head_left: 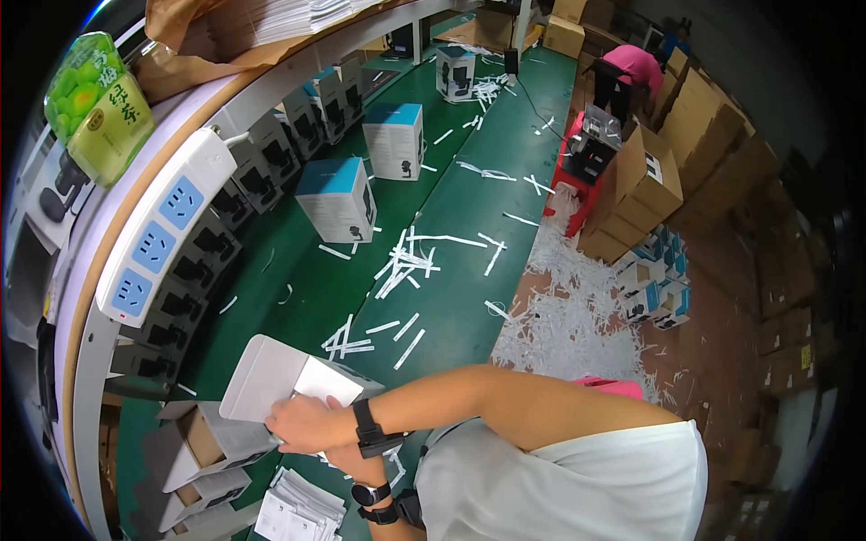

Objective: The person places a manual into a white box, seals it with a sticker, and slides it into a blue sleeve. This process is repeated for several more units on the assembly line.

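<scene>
Close in front of me stands a box (262, 371) with its white flap raised and a white square insert (330, 381) showing at its opening. My right hand (311, 424) reaches across from the right and lies at the box's near edge, its fingers bent and pressed together. What they hold, if anything, is hidden. Below it, my left hand (361, 464) is mostly covered by the right hand and wrist, so its fingers do not show. A stack of white printed leaflets (299, 509) lies just below the hands.
Two closed blue-topped boxes (336, 203) stand farther along the green table (433, 307), among scattered paper strips (406, 261). Open grey boxes (203, 442) are at the left. A power strip (162, 225) runs along the shelf. Shredded paper (577, 316) covers the floor; a person in pink (631, 65) bends beyond.
</scene>
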A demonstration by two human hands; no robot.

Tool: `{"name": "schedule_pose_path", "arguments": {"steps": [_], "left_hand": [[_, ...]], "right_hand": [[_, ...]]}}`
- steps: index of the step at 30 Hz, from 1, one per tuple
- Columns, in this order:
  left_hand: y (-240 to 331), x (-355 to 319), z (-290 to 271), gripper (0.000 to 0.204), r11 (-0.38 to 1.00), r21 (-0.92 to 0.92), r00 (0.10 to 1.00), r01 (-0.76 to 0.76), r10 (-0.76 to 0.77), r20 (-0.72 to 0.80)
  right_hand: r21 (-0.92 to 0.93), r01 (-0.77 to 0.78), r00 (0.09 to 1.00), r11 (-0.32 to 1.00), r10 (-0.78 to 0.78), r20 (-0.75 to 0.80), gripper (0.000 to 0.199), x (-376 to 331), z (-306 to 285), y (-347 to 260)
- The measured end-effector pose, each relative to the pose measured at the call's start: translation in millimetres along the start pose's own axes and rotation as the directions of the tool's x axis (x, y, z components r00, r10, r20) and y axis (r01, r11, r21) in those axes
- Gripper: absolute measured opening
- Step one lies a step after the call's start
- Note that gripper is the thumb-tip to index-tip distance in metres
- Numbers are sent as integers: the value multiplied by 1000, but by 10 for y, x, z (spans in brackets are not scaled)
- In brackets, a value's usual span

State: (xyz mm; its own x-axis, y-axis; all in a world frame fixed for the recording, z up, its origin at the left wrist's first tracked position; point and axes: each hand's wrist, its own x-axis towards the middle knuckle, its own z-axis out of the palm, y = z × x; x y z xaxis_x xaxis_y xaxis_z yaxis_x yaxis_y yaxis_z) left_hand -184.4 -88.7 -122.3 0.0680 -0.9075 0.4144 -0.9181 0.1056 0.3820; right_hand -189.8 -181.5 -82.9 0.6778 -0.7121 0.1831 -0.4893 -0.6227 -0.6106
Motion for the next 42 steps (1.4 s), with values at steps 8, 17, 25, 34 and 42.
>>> {"name": "schedule_pose_path", "arguments": {"steps": [8,17,25,34,42], "left_hand": [[13,-32,-55,27,957,234,855,172,-263,447],[-134,39,-241,68,988,114,994,-101,97,43],[-192,124,-581,61,990,-141,989,-20,40,142],[-528,-287,-291,33,459,-840,921,290,-371,115],[-619,-402,-246,28,404,-865,920,297,-364,146]], "right_hand": [[662,62,967,747,-209,146,30,-27,-422,247],[-540,-171,901,824,353,254,98,-18,-1799,1611],[756,-295,883,584,-136,449,38,601,-1643,932],[267,447,838,854,-504,208,16,-9,-964,264],[335,413,819,847,-506,271,23,7,-967,240]]}}
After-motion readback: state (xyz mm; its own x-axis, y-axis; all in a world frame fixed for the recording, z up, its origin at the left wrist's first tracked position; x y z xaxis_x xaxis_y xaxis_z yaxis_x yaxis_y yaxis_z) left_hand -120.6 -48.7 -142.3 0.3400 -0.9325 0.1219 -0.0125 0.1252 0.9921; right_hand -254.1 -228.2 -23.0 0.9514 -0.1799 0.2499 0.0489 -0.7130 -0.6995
